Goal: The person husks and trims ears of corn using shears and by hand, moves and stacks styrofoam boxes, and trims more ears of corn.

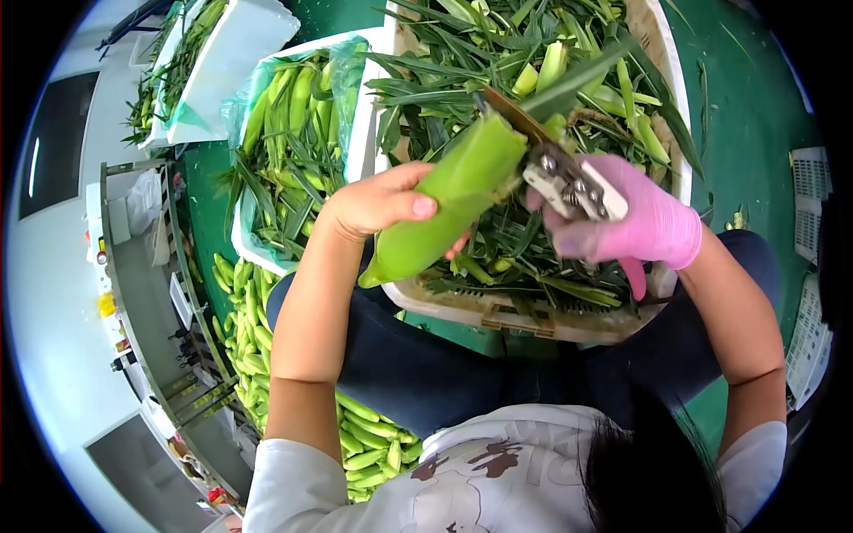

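My bare left hand is wrapped round a green ear of corn in its husk, tilted with its cut end up and to the right. In a pink glove, my right hand grips pruning shears. The shears' brown blade reaches up beside the top end of the ear. Both hands are over a large white crate full of cut leaves and stalk pieces. Motion blurs the gloved fingers slightly.
A lined white foam box with corn ears stands left of the crate. Many green ears lie piled on the floor at the left. Farther left is a metal rack; white baskets are at the right edge.
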Demonstrator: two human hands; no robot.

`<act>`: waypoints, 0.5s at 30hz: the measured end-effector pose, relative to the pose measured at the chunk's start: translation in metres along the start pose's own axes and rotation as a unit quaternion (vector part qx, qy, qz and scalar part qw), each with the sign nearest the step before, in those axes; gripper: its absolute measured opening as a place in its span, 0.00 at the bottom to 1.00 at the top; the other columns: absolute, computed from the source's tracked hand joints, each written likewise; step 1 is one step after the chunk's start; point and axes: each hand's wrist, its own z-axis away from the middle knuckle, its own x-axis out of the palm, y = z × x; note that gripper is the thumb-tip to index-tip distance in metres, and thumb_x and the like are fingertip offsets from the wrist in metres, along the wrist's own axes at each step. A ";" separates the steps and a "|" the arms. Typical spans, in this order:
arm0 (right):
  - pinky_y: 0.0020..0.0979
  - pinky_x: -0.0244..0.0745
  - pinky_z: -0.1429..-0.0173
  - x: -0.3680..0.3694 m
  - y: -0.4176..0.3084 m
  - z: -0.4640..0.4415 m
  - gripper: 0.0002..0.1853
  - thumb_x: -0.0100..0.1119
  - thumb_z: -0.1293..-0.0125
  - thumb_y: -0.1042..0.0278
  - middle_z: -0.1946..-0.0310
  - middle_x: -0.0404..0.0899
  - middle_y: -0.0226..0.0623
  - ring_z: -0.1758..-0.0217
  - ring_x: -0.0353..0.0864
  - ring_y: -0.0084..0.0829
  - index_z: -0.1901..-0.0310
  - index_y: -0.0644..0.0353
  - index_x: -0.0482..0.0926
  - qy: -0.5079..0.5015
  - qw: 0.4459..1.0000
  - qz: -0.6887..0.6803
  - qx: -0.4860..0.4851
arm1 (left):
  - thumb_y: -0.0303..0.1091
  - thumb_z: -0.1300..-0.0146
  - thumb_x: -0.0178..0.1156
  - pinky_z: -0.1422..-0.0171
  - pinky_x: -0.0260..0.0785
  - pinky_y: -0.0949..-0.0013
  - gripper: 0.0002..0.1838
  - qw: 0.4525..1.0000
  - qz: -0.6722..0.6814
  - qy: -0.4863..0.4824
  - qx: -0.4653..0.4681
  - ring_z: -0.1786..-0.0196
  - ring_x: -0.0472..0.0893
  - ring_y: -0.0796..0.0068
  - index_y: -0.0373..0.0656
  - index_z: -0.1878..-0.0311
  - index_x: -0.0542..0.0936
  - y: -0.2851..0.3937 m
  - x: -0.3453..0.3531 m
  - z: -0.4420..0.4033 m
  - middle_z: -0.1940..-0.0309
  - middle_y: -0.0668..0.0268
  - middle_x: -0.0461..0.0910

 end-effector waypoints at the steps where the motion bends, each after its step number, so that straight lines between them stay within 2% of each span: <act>1: 0.23 0.74 0.70 0.003 -0.003 0.001 0.18 0.69 0.43 0.67 0.72 0.77 0.30 0.73 0.77 0.21 0.53 0.64 0.77 0.053 0.998 -0.035 0.003 | 0.63 0.43 0.67 0.53 0.77 0.62 0.42 0.999 -0.008 0.035 0.012 0.61 0.84 0.63 0.31 0.41 0.72 0.003 0.004 -0.003 0.60 0.53 0.82; 2: 0.23 0.74 0.71 0.006 -0.008 0.002 0.18 0.68 0.43 0.67 0.73 0.77 0.31 0.74 0.77 0.22 0.53 0.65 0.77 0.106 0.992 -0.068 0.005 | 0.66 0.45 0.67 0.56 0.77 0.61 0.45 0.997 -0.017 0.070 0.025 0.63 0.83 0.60 0.31 0.42 0.72 0.006 0.006 -0.005 0.62 0.52 0.81; 3: 0.24 0.75 0.71 0.005 -0.008 0.002 0.19 0.65 0.40 0.64 0.73 0.77 0.33 0.74 0.77 0.22 0.52 0.67 0.76 0.119 0.990 -0.080 -0.004 | 0.67 0.44 0.66 0.55 0.77 0.61 0.45 0.994 -0.019 0.101 0.027 0.62 0.83 0.60 0.32 0.41 0.71 0.007 0.005 -0.008 0.61 0.53 0.81; 6: 0.23 0.75 0.71 0.004 -0.005 0.010 0.21 0.60 0.38 0.62 0.72 0.78 0.35 0.74 0.78 0.23 0.48 0.68 0.73 0.101 0.981 -0.163 -0.028 | 0.68 0.45 0.65 0.54 0.78 0.61 0.45 0.974 -0.017 0.215 0.070 0.59 0.83 0.61 0.33 0.42 0.72 0.006 0.004 -0.017 0.59 0.53 0.81; 7: 0.24 0.77 0.68 0.007 0.004 0.008 0.24 0.58 0.36 0.59 0.71 0.78 0.36 0.72 0.80 0.26 0.45 0.68 0.71 0.077 0.981 -0.174 -0.031 | 0.69 0.45 0.65 0.51 0.77 0.61 0.44 0.970 -0.014 0.231 0.079 0.57 0.83 0.62 0.35 0.42 0.72 0.010 0.006 -0.019 0.59 0.55 0.81; 8: 0.26 0.78 0.58 0.010 0.009 0.010 0.27 0.61 0.36 0.57 0.65 0.80 0.35 0.64 0.81 0.27 0.42 0.67 0.70 0.039 0.980 -0.195 -0.009 | 0.69 0.44 0.65 0.50 0.77 0.61 0.44 0.960 -0.034 0.261 0.097 0.57 0.83 0.62 0.35 0.42 0.73 0.012 0.009 -0.021 0.59 0.55 0.81; 10: 0.32 0.77 0.47 0.024 0.011 0.005 0.31 0.65 0.38 0.60 0.58 0.79 0.38 0.52 0.80 0.30 0.36 0.65 0.69 0.031 0.984 -0.172 0.011 | 0.69 0.44 0.64 0.49 0.77 0.62 0.44 0.937 -0.067 0.317 0.131 0.56 0.83 0.63 0.35 0.42 0.73 0.013 0.014 -0.027 0.58 0.56 0.81; 11: 0.28 0.74 0.46 0.027 0.014 0.001 0.33 0.67 0.39 0.60 0.56 0.78 0.36 0.50 0.78 0.27 0.35 0.65 0.68 0.034 0.988 -0.150 0.028 | 0.70 0.42 0.62 0.48 0.76 0.63 0.43 0.929 -0.130 0.315 0.144 0.55 0.83 0.65 0.35 0.42 0.73 0.013 0.014 -0.029 0.56 0.57 0.82; 12: 0.27 0.73 0.48 0.029 0.010 0.000 0.33 0.66 0.40 0.62 0.58 0.77 0.34 0.54 0.77 0.24 0.35 0.66 0.67 0.029 0.976 -0.210 0.058 | 0.70 0.41 0.61 0.48 0.76 0.64 0.43 0.917 -0.176 0.330 0.138 0.54 0.83 0.66 0.35 0.42 0.73 0.007 0.015 -0.032 0.56 0.58 0.82; 14: 0.26 0.74 0.51 0.028 0.020 -0.011 0.31 0.65 0.40 0.65 0.60 0.77 0.32 0.59 0.76 0.23 0.36 0.66 0.68 0.089 0.992 -0.089 -0.027 | 0.71 0.39 0.59 0.48 0.76 0.65 0.43 0.884 -0.273 0.357 0.131 0.53 0.82 0.68 0.35 0.42 0.73 -0.006 0.014 -0.040 0.54 0.58 0.82; 15: 0.25 0.74 0.57 0.024 0.014 -0.011 0.27 0.64 0.40 0.66 0.63 0.76 0.31 0.62 0.76 0.21 0.40 0.67 0.71 0.131 0.990 -0.048 -0.021 | 0.76 0.37 0.50 0.47 0.75 0.66 0.46 0.887 -0.265 0.358 0.122 0.53 0.82 0.70 0.35 0.41 0.73 -0.004 0.021 -0.043 0.54 0.59 0.82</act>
